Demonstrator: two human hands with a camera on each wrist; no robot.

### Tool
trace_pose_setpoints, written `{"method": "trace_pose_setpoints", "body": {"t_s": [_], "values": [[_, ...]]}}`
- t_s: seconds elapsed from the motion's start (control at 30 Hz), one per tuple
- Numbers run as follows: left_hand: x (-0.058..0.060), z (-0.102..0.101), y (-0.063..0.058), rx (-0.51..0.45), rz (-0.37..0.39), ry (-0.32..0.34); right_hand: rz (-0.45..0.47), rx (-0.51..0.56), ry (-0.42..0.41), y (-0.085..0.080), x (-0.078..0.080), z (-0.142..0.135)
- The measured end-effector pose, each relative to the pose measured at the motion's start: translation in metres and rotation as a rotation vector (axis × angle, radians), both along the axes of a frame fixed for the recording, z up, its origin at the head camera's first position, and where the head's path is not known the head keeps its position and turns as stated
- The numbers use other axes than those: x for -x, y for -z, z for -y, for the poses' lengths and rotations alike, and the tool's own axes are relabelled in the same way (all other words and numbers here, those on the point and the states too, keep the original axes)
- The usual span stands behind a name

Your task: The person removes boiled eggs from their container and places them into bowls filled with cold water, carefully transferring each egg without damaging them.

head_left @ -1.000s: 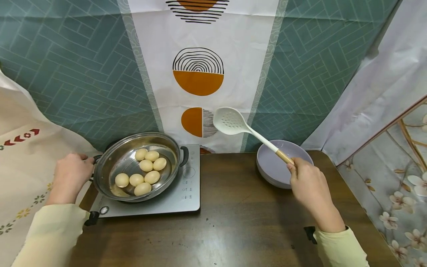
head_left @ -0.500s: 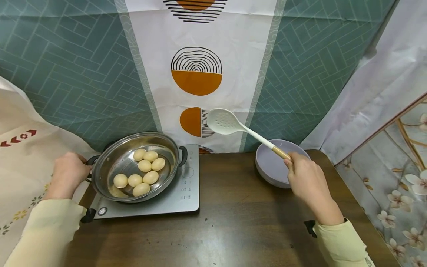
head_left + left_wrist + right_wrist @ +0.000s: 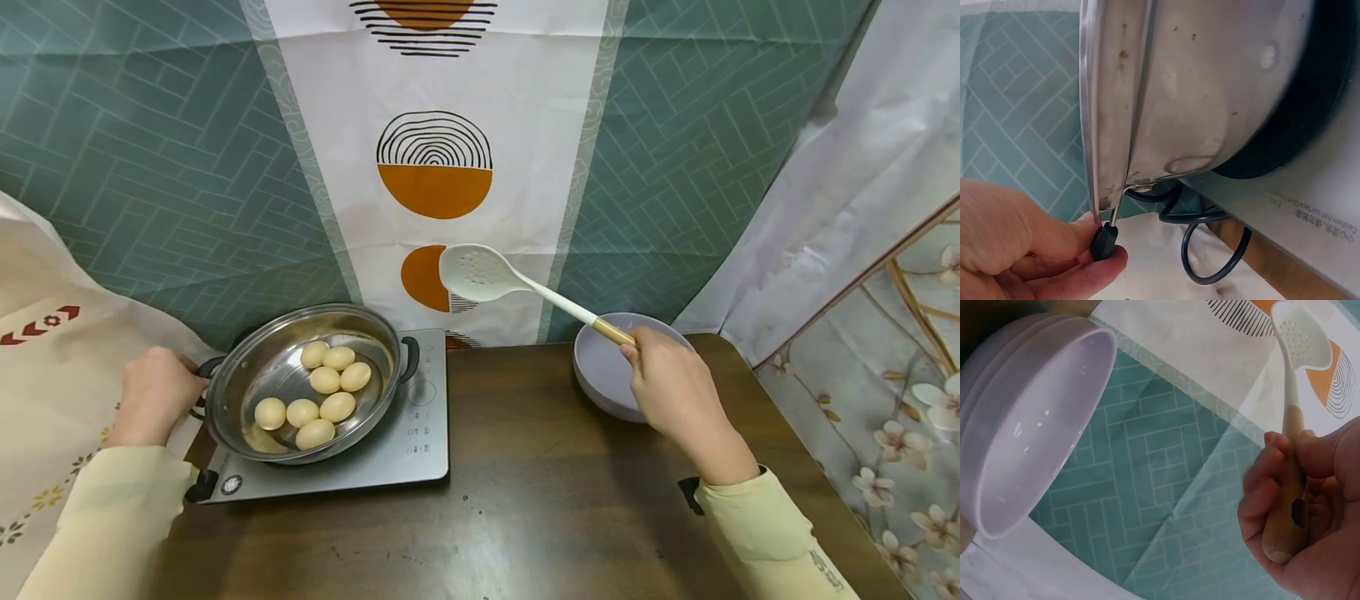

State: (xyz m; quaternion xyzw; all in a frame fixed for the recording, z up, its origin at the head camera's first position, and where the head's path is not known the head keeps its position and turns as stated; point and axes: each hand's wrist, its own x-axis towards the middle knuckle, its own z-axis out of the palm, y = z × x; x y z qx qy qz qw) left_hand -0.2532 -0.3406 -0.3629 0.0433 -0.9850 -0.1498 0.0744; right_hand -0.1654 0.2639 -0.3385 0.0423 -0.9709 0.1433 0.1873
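Note:
A steel two-handled pan holding several pale eggs sits on a silver induction cooker. My left hand grips the pan's left black handle; the left wrist view shows thumb and fingers pinching that handle. My right hand holds a white slotted spoon by its wooden handle, fingers wrapped round it in the right wrist view. The spoon's head is raised in front of the wall cloth, pointing left. Behind my right hand stands a lilac bowl, its inside partly hidden by the hand.
The brown wooden table stretches between cooker and bowl. A black cord loops beside the cooker on the left. Patterned cloth hangs at the back, and a floral panel stands along the right edge.
My right hand has moved slightly left, carrying the slotted spoon left with it. My left hand keeps its hold on the pan's handle, and the eggs lie as before.

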Motion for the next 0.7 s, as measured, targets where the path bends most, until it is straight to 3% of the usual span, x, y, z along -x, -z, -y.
{"method": "trace_pose_setpoints", "body": {"t_s": [0.27,0.7], "values": [[0.001,-0.005,-0.002,0.0,0.003,-0.005,-0.007,-0.063,-0.023,-0.006,0.013,0.01],[0.001,-0.011,-0.004,0.022,-0.031,-0.017,0.022,-0.182,-0.132,-0.019,0.034,0.034]]}}
